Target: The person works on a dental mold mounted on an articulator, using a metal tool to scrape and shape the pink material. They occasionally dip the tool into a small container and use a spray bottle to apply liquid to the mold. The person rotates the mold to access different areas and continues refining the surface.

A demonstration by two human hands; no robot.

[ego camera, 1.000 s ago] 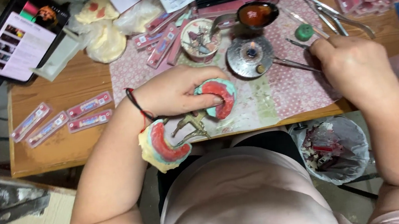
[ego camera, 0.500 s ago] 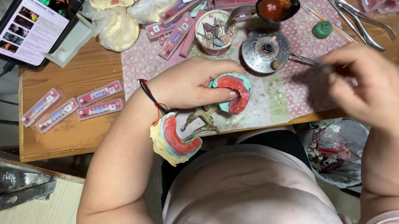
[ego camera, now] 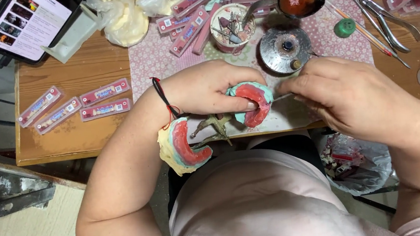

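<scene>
Left hand (ego camera: pixel 207 88) is wrapped around a hinged metal frame (ego camera: pixel 214 127) carrying two dental models, fingers clamped on the far one, a pale plaster arch with a red wax rim (ego camera: pixel 251 102), while the other red-rimmed model (ego camera: pixel 182 146) hangs open at the near edge of the wooden table (ego camera: pixel 74 140). Right hand (ego camera: pixel 345 93) pinches a thin metal tool (ego camera: pixel 281 97), its tip just touching the wax on the right. Just beyond sits a round metal burner (ego camera: pixel 285 48), and flat strips of teeth (ego camera: pixel 70 104) lie far left.
</scene>
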